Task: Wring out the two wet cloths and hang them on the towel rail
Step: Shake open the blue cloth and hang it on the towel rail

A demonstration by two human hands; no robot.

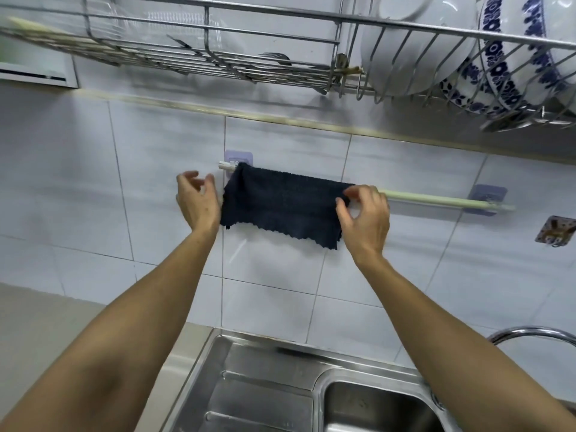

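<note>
Hands, two, bare, raised to the wall. Left hand (198,199): fingers spread and loosely curled, holding nothing, just beside the left edge of the dark cloth (282,205); whether it touches cannot be told. Right hand (364,218): thumb and fingertips pinched at the cloth's upper right corner, at the rail.

Tiled wall (389,269): pale grey-white, running behind everything.

Dish rack (218,54): steel wire, mounted high on the wall, cutlery lying in its left section.

Sink (280,388): stainless steel, below the hands; ribbed drainer on the left, basin on the right.

Plates: one plain white plate (414,42) and blue-patterned plates (511,60), standing on edge in the rack's right section.

Towel rail (436,200): pale rod, fixed across the wall on two adhesive mounts (487,194).

Dark cloth: navy, scalloped lower edge, draped over the rail's left part and spread flat. Only one cloth is in view.

Tap (530,333): chromed curved spout, at the lower right edge.

Wall hook (556,230): small adhesive hook right of the rail.
</note>
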